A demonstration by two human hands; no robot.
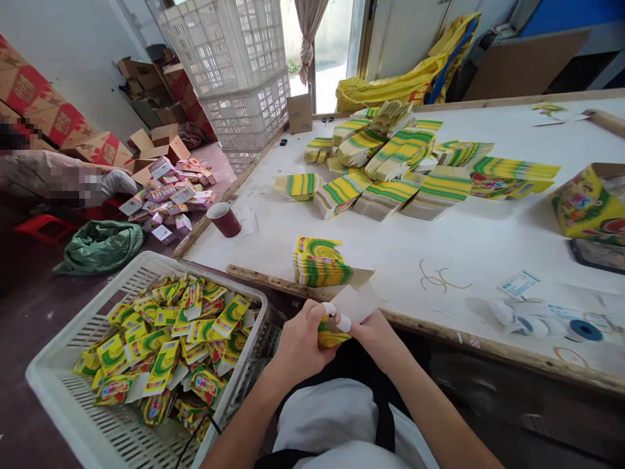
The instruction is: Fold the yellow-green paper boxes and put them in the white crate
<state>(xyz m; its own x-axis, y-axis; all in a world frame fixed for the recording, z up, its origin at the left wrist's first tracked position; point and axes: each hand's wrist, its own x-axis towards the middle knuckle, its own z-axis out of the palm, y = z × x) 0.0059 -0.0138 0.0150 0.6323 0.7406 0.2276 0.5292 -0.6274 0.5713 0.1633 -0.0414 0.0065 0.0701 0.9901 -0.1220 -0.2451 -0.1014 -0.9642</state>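
Between my two hands, just in front of the table's near edge, is a small yellow-and-green printed carton with a pale flap standing up. My left hand is closed round its left side, with white tape on a fingertip. My right hand pinches at the upper right of the carton, also with white tape on a finger. Straight beyond my hands, a stack of flat yellow-and-green cartons leans on the tabletop. To my left, a white plastic basket holds many folded cartons of the same print.
Bundles of flat cartons are heaped across the white table. A dark red mug stands at its left edge. Rubber bands, tape rolls and a printed box lie right. A person sits far left beside pink boxes.
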